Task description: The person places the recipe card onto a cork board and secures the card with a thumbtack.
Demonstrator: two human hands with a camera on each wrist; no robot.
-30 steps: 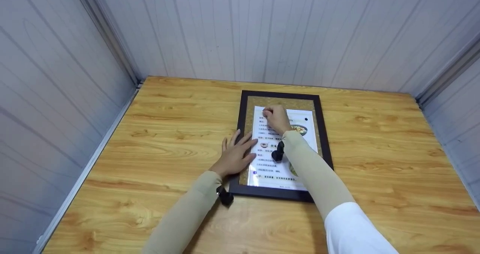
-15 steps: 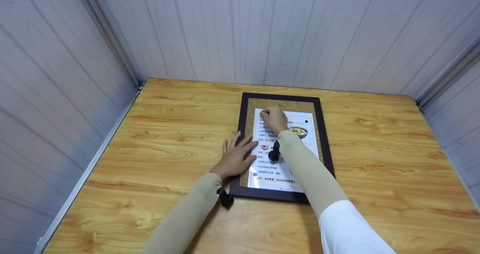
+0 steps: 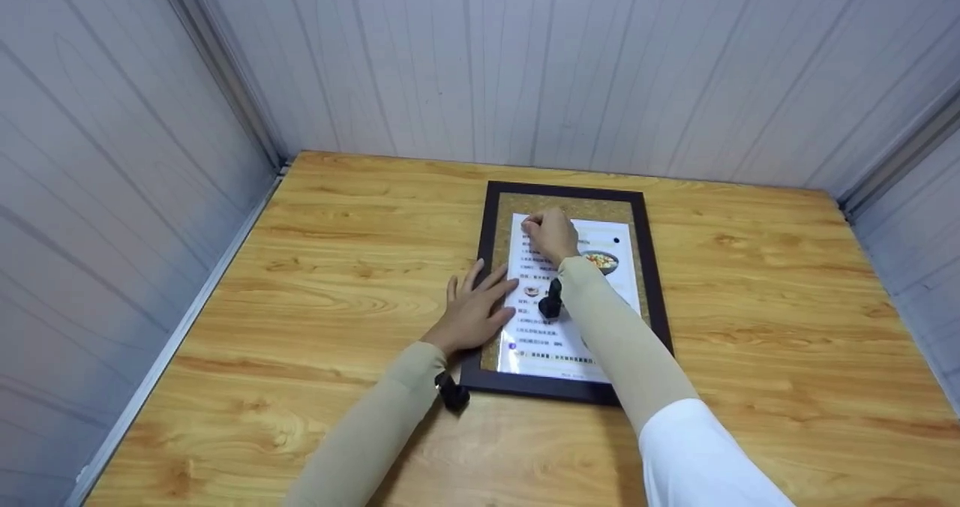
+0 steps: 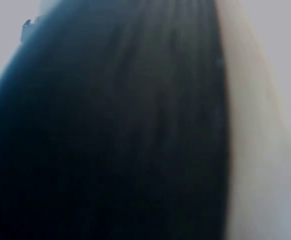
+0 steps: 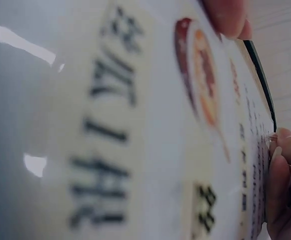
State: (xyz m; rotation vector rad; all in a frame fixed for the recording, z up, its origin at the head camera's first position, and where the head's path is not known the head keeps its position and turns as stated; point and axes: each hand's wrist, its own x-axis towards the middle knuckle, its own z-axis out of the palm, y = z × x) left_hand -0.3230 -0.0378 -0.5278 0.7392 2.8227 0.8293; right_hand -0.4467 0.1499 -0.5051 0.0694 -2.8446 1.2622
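Note:
A laminated sheet (image 3: 536,357) with printed text and food pictures lies on a dark-framed cork board (image 3: 566,203). My left hand (image 3: 471,316) rests flat with spread fingers across the board's left frame and the sheet's left edge. Near the sheet's top left corner, my right hand (image 3: 553,235) pinches a thin push pin (image 5: 272,136) between thumb and finger, its head hidden by the fingers. In the right wrist view the pin points at the sheet's surface. A black round pin (image 3: 616,240) sits at the sheet's top right, and a purple one (image 3: 512,346) at its lower left.
The board lies on a wood-grain table (image 3: 337,267), a little right of the middle. Pale panelled walls (image 3: 435,64) enclose the back and both sides. The left wrist view is mostly filled by a dark, blurred surface.
My right hand has shifted slightly left towards the sheet's top left corner, still pinching. The left hand has stayed in place, and the head view has moved a little.

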